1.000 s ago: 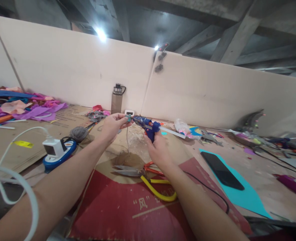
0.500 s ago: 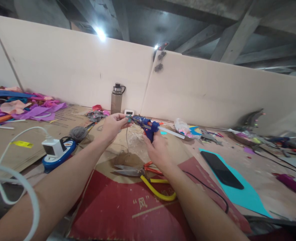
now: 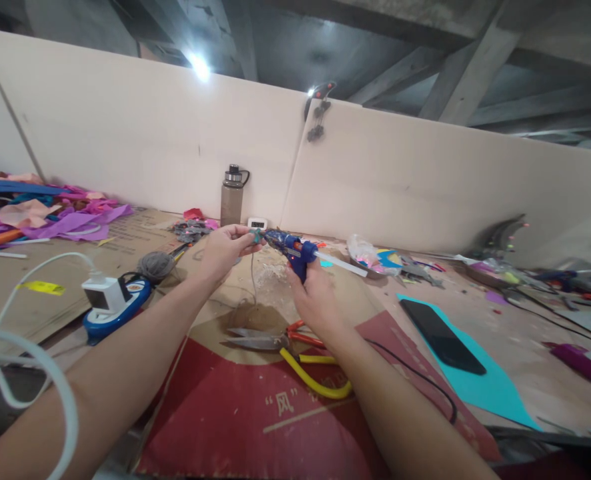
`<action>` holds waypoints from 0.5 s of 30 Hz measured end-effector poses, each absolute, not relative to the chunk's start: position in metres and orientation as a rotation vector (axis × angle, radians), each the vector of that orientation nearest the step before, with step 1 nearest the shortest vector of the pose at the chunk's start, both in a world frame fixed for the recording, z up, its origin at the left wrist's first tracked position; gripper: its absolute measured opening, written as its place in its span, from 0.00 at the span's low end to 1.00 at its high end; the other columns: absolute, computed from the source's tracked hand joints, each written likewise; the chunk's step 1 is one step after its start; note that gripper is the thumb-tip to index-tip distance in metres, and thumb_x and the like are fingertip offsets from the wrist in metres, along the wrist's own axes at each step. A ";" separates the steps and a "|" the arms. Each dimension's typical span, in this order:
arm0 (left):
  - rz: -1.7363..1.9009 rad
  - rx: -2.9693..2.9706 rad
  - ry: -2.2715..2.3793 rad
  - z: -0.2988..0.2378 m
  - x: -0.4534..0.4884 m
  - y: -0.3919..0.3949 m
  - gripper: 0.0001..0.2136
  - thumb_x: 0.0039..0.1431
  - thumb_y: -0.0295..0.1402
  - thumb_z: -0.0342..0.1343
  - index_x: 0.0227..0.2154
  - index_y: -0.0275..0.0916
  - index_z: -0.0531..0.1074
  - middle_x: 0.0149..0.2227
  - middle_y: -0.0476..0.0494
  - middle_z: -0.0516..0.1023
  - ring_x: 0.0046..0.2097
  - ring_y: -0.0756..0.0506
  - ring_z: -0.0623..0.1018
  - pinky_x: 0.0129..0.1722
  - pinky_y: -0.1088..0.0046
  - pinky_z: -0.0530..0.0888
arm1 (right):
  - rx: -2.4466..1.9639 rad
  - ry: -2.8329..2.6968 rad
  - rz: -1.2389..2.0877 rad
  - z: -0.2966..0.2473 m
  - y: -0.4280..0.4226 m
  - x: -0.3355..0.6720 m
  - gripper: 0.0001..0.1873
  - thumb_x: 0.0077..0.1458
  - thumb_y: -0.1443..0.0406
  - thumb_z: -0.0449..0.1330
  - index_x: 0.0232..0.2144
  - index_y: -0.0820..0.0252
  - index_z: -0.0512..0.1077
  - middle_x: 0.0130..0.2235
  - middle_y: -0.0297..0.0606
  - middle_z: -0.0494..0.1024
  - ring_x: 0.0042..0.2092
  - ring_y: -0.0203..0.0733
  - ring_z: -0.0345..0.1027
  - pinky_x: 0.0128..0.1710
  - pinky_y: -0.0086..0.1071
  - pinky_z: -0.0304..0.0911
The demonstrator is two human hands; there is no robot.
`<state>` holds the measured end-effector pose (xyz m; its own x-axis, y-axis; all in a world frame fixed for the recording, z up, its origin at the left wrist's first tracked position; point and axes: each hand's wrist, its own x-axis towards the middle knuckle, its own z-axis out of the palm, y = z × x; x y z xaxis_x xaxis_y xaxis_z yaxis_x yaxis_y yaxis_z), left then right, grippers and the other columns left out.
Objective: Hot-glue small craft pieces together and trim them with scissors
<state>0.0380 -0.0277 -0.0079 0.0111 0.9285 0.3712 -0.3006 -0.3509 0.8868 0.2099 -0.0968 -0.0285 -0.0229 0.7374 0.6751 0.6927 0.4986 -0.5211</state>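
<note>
My right hand (image 3: 313,287) is wrapped round the handle of a blue hot glue gun (image 3: 298,252), whose nozzle points left. A pale glue stick (image 3: 343,264) sticks out of its back end. At the nozzle tip, my left hand (image 3: 228,250) pinches a small teal piece (image 3: 257,235), too small to name exactly. A thin grey strand (image 3: 253,280) hangs down below that piece. Beneath both hands, scissors (image 3: 258,340) and a yellow-handled tool (image 3: 315,383) lie on a red and tan cardboard sheet (image 3: 215,413).
A water bottle (image 3: 231,197) and a small white digital display (image 3: 257,225) stand by the partition. To the left are a blue power strip (image 3: 118,313), grey yarn (image 3: 156,265) and cloth scraps (image 3: 85,223). A black phone (image 3: 443,337) rests on turquoise sheet (image 3: 505,400) at right.
Both hands hold nearly the same pose, with the glue gun's nozzle still at the teal piece. The view has shifted very slightly.
</note>
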 end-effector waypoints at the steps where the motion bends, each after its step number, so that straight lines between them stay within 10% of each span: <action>1: 1.550 1.274 0.733 -0.009 0.038 -0.027 0.12 0.42 0.34 0.65 0.27 0.32 0.72 0.29 0.42 0.78 0.31 0.48 0.78 0.40 0.66 0.76 | -1.228 -1.745 0.045 -0.028 -0.097 0.210 0.17 0.56 0.61 0.49 0.46 0.62 0.66 0.39 0.48 0.74 0.40 0.49 0.68 0.40 0.42 0.62; 10: 1.600 1.257 0.710 -0.007 0.036 -0.028 0.12 0.42 0.32 0.64 0.29 0.30 0.72 0.30 0.39 0.79 0.34 0.45 0.79 0.42 0.65 0.76 | -1.227 -1.757 -0.026 -0.028 -0.097 0.211 0.16 0.56 0.62 0.48 0.42 0.63 0.67 0.39 0.50 0.74 0.43 0.52 0.68 0.42 0.44 0.62; 15: 1.579 1.140 0.668 -0.005 0.033 -0.027 0.08 0.45 0.30 0.62 0.27 0.30 0.71 0.30 0.39 0.78 0.34 0.46 0.79 0.40 0.69 0.76 | -1.269 -1.504 0.327 -0.031 -0.083 0.222 0.11 0.51 0.61 0.52 0.36 0.59 0.67 0.28 0.39 0.74 0.28 0.44 0.68 0.30 0.37 0.64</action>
<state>0.0333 -0.0274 -0.0053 -0.0186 0.9413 0.3369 -0.4137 -0.3140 0.8545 0.2217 -0.0831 -0.0310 0.1601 0.8266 0.5396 0.5274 0.3904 -0.7546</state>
